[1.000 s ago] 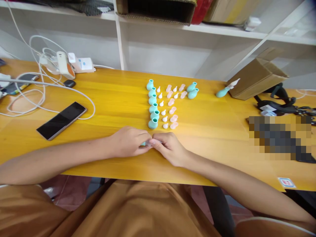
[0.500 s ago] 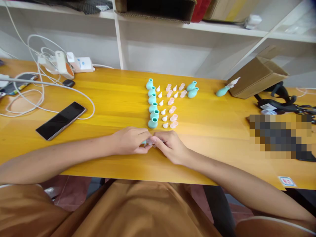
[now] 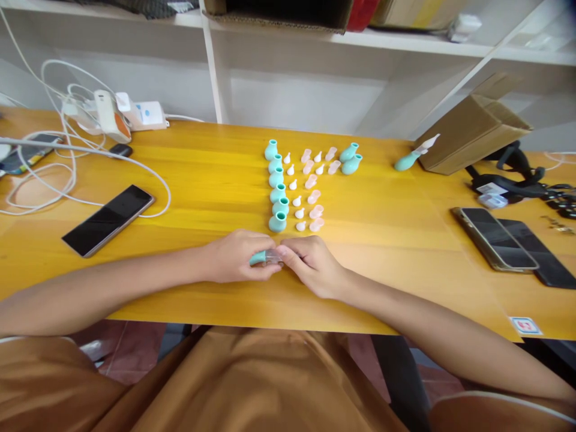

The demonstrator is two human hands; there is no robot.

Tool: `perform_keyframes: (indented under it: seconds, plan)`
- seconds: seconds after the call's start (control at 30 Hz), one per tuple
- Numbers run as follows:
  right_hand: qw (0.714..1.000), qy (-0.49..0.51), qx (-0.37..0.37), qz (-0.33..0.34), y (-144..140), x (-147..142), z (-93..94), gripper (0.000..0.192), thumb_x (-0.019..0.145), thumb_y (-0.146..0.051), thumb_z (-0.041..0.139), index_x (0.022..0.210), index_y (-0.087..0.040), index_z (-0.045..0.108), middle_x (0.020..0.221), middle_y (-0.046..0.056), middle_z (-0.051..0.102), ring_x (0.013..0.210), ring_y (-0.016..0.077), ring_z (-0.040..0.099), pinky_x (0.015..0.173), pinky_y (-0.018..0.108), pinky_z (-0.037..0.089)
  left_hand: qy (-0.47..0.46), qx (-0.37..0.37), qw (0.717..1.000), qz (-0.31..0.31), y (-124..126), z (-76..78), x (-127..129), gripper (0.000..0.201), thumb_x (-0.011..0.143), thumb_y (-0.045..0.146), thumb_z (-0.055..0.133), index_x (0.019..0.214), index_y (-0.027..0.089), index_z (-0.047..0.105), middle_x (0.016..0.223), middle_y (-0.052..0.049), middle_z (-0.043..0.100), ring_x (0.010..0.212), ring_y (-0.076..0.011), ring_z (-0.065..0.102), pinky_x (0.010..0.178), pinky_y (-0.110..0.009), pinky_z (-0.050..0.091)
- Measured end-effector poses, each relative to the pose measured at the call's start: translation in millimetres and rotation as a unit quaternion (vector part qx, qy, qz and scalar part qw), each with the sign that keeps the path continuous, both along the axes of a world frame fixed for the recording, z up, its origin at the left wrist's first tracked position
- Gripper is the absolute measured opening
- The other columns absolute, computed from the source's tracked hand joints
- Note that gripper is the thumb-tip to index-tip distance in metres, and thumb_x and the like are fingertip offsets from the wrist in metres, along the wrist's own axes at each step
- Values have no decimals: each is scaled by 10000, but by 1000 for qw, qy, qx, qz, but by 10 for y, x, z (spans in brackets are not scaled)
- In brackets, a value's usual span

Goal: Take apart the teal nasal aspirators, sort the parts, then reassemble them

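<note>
A rounded teal bulb (image 3: 258,258) with clear neck (image 3: 273,256) lay between left hand (image 3: 238,255), clamped around it, and right hand (image 3: 315,267), pinching the neck; forearms (image 3: 166,269) angled inward.

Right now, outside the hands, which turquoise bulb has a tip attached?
The turquoise bulb beside the cardboard box: a white tip extends from it, while the other loose bulbs show open mouths.
</note>
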State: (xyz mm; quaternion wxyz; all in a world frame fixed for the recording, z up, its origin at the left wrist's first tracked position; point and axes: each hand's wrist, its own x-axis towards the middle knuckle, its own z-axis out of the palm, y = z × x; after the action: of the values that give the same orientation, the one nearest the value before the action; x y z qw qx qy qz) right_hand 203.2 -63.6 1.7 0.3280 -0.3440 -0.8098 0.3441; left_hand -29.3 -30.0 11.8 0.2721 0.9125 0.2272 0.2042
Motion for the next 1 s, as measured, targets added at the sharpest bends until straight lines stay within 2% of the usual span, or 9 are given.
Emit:
perform_keyframes:
  seconds: [0.23, 0.5, 0.7, 1.0]
  plan:
    - [1000, -7, -2, -1, -20, -4, 30, 553, 1184, -492, 434, 763, -188, 625, 650, -10, 587, 582, 115, 503, 595, 262, 368, -18, 22, 1000, 7, -7, -44, 4, 115, 919, 243, 638, 823, 214, 580, 730, 29, 636, 637, -122, 558, 611, -249, 408]
    - [999, -33, -26, -13, 3, -5, -11, 535, 1178, -470, 453, 798, -168, 679, 689, 10, 644, 619, 124, 574, 630, 267, 391, 11, 53, 997, 60, -47, -68, 18, 100, 887, 262, 654, 823, 212, 595, 733, 24, 660, 664, -141, 601, 650, -259, 450]
    - [999, -33, -24, -16, -1, -20, 7, 551, 1180, -482, 437, 773, -174, 646, 683, 10, 627, 616, 125, 560, 628, 275, 385, -4, 51, 998, 31, -6, -83, 15, 151, 964, 294, 652, 850, 209, 603, 742, 26, 674, 658, -132, 613, 642, -252, 442]
    - [999, -32, -17, 0, -2, -7, 19, 518, 1182, -455, 444, 831, -173, 700, 727, 23, 698, 637, 131, 614, 647, 273, 422, -8, 50, 999, 4, 45, -144, -6, 75, 919, 236, 632, 854, 217, 600, 735, 30, 662, 647, -129, 592, 630, -249, 429]
